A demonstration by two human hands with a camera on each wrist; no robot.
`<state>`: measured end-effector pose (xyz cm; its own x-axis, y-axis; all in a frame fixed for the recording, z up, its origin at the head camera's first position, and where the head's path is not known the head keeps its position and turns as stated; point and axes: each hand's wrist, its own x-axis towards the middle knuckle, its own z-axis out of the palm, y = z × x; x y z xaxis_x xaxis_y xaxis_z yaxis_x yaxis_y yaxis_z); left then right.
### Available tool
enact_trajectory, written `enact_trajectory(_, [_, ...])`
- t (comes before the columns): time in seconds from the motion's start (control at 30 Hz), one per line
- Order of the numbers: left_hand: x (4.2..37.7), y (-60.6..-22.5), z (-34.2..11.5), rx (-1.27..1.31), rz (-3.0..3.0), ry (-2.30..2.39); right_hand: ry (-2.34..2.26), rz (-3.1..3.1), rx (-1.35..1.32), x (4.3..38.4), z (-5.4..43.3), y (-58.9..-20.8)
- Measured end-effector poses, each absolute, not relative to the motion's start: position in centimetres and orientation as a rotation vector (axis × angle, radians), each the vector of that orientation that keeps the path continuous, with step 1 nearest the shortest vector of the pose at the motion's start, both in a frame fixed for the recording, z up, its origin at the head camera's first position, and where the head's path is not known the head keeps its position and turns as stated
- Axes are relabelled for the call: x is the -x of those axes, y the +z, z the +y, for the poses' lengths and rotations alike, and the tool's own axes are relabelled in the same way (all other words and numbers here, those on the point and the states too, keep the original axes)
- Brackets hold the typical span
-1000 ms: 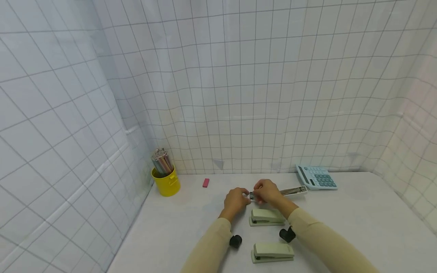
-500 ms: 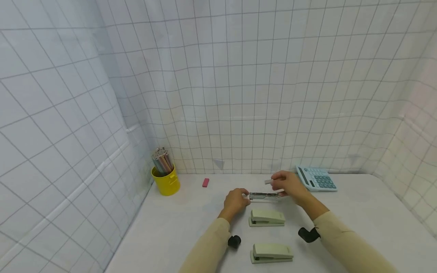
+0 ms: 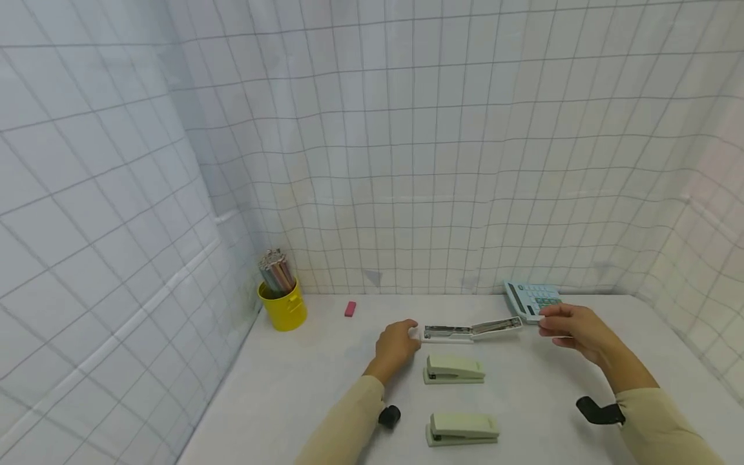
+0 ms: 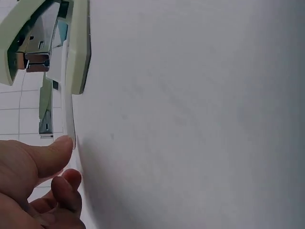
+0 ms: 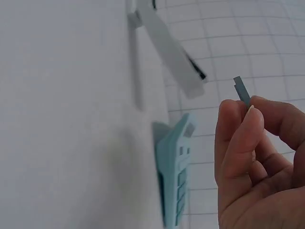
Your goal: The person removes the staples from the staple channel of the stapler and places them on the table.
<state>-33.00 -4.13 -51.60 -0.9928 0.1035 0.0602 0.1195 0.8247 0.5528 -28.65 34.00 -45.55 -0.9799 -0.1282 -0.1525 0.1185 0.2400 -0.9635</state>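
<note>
My left hand [image 3: 395, 347] grips the near left end of a white stapler [image 3: 449, 338], which lies swung open on the table with its top arm tilted up to the right. In the left wrist view, thumb and fingertips [image 4: 61, 150] meet at the end of its base. Off to the right, in front of the calculator, my right hand [image 3: 581, 330] is raised above the table. Between its thumb and fingers it pinches a small grey staple strip [image 5: 242, 90], clearest in the right wrist view. Two pale green staplers [image 3: 454, 369] lie closed nearer to me, one behind the other.
A light blue calculator [image 3: 531, 298] lies at the back right, partly covered by my right hand. At the back left stands a yellow cup [image 3: 286, 313] full of pencils. A small pink eraser [image 3: 350, 309] lies right of the cup. Gridded white cloth walls enclose the table.
My right hand has drawn away from the open stapler's front end and moved right, carrying the staple strip. My left hand has stayed at the stapler's left end.
</note>
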Motion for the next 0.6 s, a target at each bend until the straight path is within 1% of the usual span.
enact_trajectory(0.13, [31.8,-51.5,-5.8,0.199,-2.936,-0.869,-1.769,2.244,-0.077,28.4,34.1,-48.0])
enact_trajectory(0.3, [29.6,-51.5,-7.7,0.277,-2.886,-0.841,-1.736,2.224,-0.141,28.5,32.1,-50.2])
enact_trajectory(0.47, [27.5,-51.6,-8.6,0.355,-2.879,-0.883,-1.595,2.385,-0.161,28.2,30.8,-51.0])
enact_trajectory(0.6, [26.6,-51.0,-8.9,0.378,-2.872,-0.92,-1.418,2.577,-0.111,28.0,30.3,-51.0])
